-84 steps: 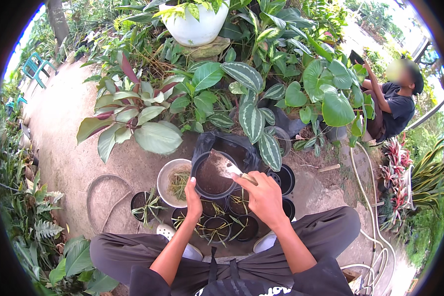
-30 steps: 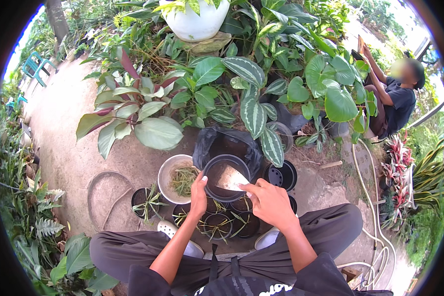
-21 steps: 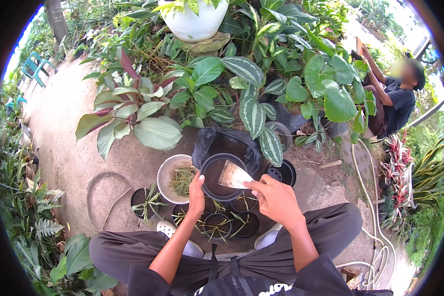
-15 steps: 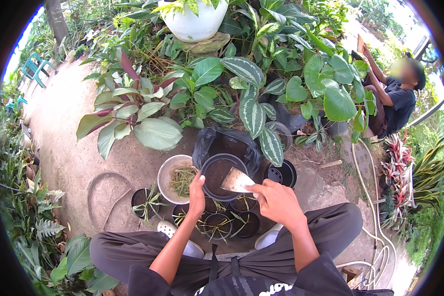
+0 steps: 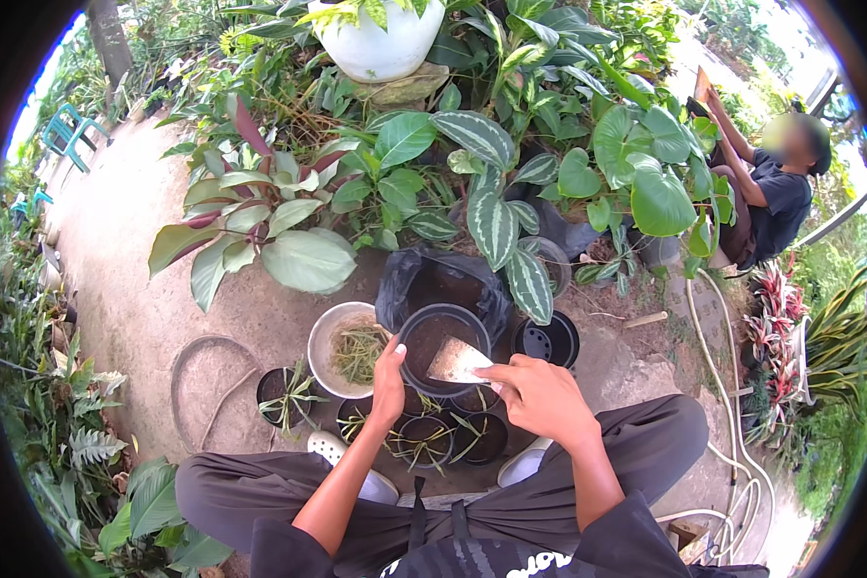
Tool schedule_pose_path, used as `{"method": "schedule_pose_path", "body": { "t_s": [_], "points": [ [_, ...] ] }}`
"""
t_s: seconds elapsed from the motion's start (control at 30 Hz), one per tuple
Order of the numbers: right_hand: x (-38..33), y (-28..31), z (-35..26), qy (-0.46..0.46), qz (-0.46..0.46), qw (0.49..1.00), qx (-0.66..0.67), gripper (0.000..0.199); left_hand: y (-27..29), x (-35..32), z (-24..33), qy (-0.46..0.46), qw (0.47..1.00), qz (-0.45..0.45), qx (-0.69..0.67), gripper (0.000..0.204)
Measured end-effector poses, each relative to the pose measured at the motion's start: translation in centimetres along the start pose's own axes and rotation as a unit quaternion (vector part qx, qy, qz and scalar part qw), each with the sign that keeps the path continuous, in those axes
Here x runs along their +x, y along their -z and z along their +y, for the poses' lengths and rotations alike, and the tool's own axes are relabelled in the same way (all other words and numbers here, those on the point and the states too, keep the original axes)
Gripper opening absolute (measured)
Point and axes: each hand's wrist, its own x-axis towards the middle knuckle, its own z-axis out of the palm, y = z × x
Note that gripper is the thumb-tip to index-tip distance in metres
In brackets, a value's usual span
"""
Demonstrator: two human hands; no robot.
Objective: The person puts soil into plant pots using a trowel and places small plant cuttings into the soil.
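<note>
My left hand point(image 5: 388, 385) grips the left side of a black plant pot point(image 5: 486, 332) that has dark soil inside. In my right hand point(image 5: 541, 393) is a white scoop point(image 5: 456, 362) with soil smeared on its blade, held tilted over the pot's opening. Behind the pot stands an open black plastic bag point(image 5: 395, 289) of dark soil. Left of my left hand, a whitish bowl point(image 5: 323, 337) contains cut green stems. Several small black pots with thin-leaved seedlings point(image 5: 424, 443) sit close together below the held pot.
An upturned-looking black pot with holes point(image 5: 549, 342) lies to the right. A small potted seedling point(image 5: 287, 397) and a hose loop point(image 5: 178, 385) are at left. Leafy plants point(image 5: 308, 260) crowd the far side. Another person point(image 5: 780, 193) sits at far right, beside a pale hose point(image 5: 732, 385).
The scoop and my right hand have shifted slightly left and down. The held pot has moved a little lower, with my left hand still on it.
</note>
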Motion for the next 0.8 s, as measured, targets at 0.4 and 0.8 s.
{"method": "schedule_pose_path", "body": {
  "t_s": [0.4,0.8],
  "points": [
    [0.1,1.1,-0.4,-0.024,0.134,0.990,0.047,0.031,-0.2,0.3,-1.2,0.079,0.988,0.102,-0.090,0.073],
    [0.4,0.3,0.3,-0.044,0.115,0.992,0.014,0.029,-1.2,-0.7,2.9,0.000,0.996,0.068,0.066,0.070]
  ]
}}
